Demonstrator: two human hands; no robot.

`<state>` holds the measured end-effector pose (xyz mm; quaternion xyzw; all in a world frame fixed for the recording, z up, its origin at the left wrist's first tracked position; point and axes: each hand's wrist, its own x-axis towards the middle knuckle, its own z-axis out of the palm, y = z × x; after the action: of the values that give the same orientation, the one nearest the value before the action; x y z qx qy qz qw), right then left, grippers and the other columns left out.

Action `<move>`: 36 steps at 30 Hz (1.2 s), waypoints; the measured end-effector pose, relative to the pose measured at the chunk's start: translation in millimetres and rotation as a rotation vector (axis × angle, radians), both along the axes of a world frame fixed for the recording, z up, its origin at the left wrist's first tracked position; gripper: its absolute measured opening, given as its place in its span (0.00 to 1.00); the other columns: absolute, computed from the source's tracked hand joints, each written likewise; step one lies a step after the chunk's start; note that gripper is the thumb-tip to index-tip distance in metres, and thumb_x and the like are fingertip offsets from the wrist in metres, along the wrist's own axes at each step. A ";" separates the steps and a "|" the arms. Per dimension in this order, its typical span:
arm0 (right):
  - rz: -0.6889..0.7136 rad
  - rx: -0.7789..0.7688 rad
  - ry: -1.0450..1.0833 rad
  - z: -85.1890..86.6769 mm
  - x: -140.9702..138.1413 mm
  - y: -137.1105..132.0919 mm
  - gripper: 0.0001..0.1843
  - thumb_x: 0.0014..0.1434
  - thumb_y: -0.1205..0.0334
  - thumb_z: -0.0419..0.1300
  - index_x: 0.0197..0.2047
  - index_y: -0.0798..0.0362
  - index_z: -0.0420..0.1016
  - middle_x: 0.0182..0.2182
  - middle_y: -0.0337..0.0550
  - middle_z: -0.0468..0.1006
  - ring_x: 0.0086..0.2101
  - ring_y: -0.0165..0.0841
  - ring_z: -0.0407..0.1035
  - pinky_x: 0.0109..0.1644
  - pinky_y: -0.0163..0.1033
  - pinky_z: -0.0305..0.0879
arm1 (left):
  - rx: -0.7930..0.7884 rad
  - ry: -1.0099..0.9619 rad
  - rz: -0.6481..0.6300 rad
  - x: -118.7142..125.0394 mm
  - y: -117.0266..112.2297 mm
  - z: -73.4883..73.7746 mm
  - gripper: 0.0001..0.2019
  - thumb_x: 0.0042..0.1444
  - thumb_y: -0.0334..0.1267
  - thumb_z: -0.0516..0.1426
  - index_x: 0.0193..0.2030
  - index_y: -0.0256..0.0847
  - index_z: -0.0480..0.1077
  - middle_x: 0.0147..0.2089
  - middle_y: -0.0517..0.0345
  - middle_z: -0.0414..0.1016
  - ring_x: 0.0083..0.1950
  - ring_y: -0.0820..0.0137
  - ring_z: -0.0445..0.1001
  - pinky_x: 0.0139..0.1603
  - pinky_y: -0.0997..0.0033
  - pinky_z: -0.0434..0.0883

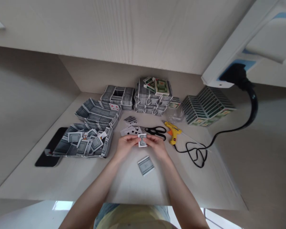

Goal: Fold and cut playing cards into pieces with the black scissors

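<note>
Between my two hands is a playing card (142, 140) with a grey patterned back, held upright over the middle of the table. My left hand (126, 144) pinches its left edge, and my right hand (156, 145) pinches the right edge. Whether it is one card or a few together I cannot tell. Nearer to me, another grey-backed card piece (146, 165) lies flat on the table. Just beyond my hands are loose face-up cards (131, 130), a small fanned group of cards (131, 120) and black-handled scissors (157, 131), partly hidden by the cards.
Left stand an open card-covered box (59, 147) holding loose cards, another open box (95, 111) and a black phone (47, 160). Behind are covered boxes (124, 95) and a stack (147, 100). Right lie a yellow glue gun (173, 132), its black cord (199, 156) and stacked card packs (205, 106).
</note>
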<state>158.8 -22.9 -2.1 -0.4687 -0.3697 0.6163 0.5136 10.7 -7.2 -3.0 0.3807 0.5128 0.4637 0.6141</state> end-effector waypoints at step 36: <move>0.006 -0.081 0.094 -2.9 0.0 0.0 0.13 0.38 0.61 0.68 0.30 0.55 0.78 0.27 0.40 0.78 0.27 0.32 0.70 0.35 0.38 0.65 | -0.046 -0.057 -0.045 -2.0 1.1 -0.5 0.14 0.31 0.38 0.66 0.28 0.35 0.74 0.28 0.57 0.76 0.28 0.72 0.72 0.35 0.71 0.70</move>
<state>158.9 -22.8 -4.9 -0.4586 -0.3215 0.6536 0.5091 8.6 -6.2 -3.5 0.3647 0.4968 0.4486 0.6473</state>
